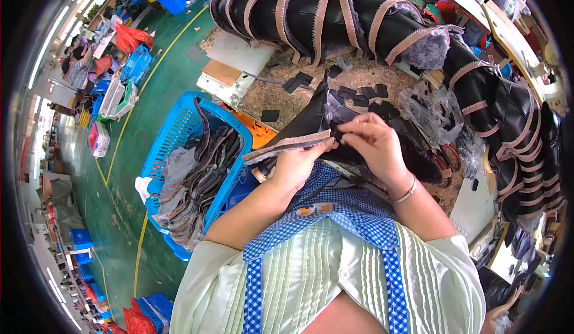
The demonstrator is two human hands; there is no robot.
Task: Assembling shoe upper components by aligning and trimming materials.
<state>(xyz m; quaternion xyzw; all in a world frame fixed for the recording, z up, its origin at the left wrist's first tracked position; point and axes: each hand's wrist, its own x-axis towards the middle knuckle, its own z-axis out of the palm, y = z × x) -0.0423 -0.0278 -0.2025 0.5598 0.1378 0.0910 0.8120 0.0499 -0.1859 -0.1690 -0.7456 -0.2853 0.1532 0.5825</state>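
A fur-lined black leather boot upper (308, 117) with a tan saw-toothed strip along its edge lies across my lap and the near edge of the worktable. My left hand (294, 165) is closed on it, thumb and fingers gripping close to the end of the tan strip. Just to the right, my right hand (378, 147) is pinched over the grey fur lining (338, 111); what its fingertips hold, if anything, is too small to tell. Several small black rectangular patches (361, 101) are scattered on the table beyond my hands.
Rows of similar black uppers (299, 17) curve along the table's far and right sides. A blue basket (156, 160) of dark fur-edged pieces stands at my left. Clear plastic bags (433, 110) and red-handled scissors (451, 157) lie right of my hands.
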